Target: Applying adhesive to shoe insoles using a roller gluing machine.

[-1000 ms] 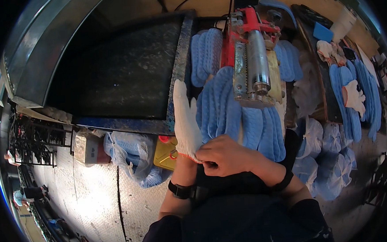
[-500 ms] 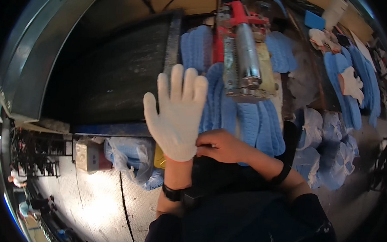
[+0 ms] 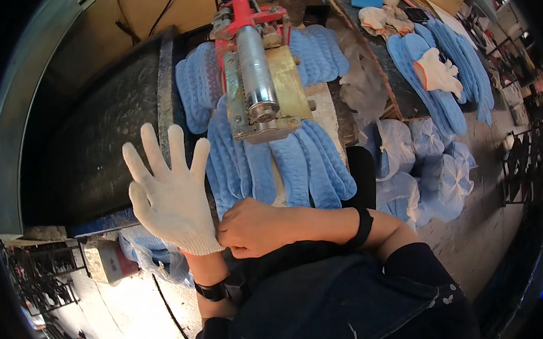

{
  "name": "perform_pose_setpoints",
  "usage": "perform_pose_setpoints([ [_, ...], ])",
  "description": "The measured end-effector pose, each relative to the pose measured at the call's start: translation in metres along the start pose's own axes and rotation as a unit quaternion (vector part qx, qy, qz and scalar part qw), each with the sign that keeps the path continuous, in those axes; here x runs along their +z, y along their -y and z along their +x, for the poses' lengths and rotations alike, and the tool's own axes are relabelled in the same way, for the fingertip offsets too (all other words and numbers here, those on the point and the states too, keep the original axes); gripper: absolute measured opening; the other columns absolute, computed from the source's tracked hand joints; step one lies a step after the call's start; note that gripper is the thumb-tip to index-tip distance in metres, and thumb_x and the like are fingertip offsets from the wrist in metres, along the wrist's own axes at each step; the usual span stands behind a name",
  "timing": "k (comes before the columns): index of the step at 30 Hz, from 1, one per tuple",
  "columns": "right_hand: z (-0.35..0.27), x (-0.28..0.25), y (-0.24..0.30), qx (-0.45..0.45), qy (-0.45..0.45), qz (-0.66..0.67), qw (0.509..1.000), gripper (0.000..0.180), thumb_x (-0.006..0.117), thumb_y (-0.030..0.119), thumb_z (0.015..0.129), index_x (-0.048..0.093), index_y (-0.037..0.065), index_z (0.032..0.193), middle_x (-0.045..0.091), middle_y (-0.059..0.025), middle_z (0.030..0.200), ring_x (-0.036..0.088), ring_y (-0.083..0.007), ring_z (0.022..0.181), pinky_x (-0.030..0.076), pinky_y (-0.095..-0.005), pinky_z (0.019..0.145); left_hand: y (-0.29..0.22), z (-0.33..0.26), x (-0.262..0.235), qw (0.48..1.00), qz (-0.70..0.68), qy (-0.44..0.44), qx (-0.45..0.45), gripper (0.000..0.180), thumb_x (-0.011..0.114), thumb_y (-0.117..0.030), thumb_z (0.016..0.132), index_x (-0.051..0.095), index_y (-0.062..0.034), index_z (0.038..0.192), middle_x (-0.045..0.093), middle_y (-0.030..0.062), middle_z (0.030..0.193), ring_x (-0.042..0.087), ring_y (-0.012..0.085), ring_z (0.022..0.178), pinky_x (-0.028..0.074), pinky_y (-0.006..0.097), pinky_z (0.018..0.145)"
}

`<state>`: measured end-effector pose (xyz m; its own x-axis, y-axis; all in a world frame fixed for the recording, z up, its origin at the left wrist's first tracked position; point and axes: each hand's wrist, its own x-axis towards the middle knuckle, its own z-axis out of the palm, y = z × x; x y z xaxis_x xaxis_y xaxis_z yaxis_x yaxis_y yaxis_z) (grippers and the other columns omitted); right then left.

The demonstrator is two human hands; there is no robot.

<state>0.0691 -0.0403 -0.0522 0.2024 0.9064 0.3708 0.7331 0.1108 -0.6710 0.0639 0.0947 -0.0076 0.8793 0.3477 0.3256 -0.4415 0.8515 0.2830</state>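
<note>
Beside a dark counter (image 3: 95, 137), the left hand (image 3: 173, 203) is wearing a white knit glove (image 3: 184, 221), its fingers (image 3: 177, 149) spreading, its grip empty and released. Just right, the right hand (image 3: 250, 228) is grasping the glove's cuff at the wrist. Beyond, blue insoles (image 3: 293, 168) are lying around a red-and-metal machine (image 3: 257, 71). Farther right, a second white glove (image 3: 438, 72) is resting on more insoles (image 3: 448, 118).

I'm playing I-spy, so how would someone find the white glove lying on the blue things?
Start at the red-and-metal machine in the middle, then go right to the dark table. Long blue sole-shaped pieces lie there, with the white glove on top. Unlike the crumpled whitish bundle farther back, it lies on the blue with its orange-edged cuff toward the machine.
</note>
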Motion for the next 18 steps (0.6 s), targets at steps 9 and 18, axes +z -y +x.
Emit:
perform_pose_setpoints([
  [9,-0.028,-0.11,0.081,-0.295,-0.1,0.224,0.923,0.024,0.06,0.025,0.093,0.062,0.004,0.105,0.058,-0.0075,0.086,0.057,-0.0183,0.069,0.045,-0.0268,0.058,-0.03,0.033,-0.052,0.726,0.681,-0.068,0.069,0.043,0.049,-0.004,0.095,0.048,-0.0003,0.137,0.068,0.0118,0.107,0.063,0.0127,0.085,0.051,0.025,0.079],
  [18,-0.003,-0.083,0.108,-0.279,-0.335,0.246,0.866,0.008,0.067,0.004,0.084,0.072,0.007,0.088,0.066,-0.0068,0.082,0.053,-0.01,0.055,0.036,-0.0191,0.046,-0.031,0.042,-0.095,0.717,0.673,-0.178,-0.048,0.048,0.052,-0.01,0.094,0.045,-0.005,0.141,0.067,0.0067,0.095,0.058,0.0075,0.073,0.048,0.021,0.066],
])
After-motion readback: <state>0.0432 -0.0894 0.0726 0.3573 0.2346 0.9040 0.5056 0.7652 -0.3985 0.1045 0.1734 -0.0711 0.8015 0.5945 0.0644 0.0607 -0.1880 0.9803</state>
